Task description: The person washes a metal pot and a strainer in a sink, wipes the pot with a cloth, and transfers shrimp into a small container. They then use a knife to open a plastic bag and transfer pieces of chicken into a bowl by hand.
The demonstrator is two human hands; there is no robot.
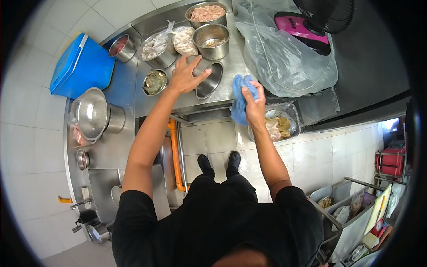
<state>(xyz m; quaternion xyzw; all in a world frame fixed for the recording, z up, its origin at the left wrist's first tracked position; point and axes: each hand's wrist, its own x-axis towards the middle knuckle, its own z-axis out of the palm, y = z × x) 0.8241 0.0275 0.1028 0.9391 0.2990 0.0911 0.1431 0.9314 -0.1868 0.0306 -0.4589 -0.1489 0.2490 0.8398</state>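
Observation:
My left hand (187,78) reaches over the steel counter with its fingers spread around the wall of a metal pot (212,84). That pot is tipped, its mouth facing down and to the right. Bunched in my right hand (255,104) is a blue cloth (240,95), hanging at the counter's front edge. Just behind the tipped pot stands another metal pot (211,44) with some food bits at its bottom. Left of my left hand is a small metal bowl (154,83) holding greyish-green food.
Further back are a pot of minced meat (207,14), a bag of pale food (183,41) and a filled pot (156,50). A blue cooler (82,66) and a colander (92,113) stand left. A plastic-covered fan (307,29) is right; a food tub (280,122) sits below.

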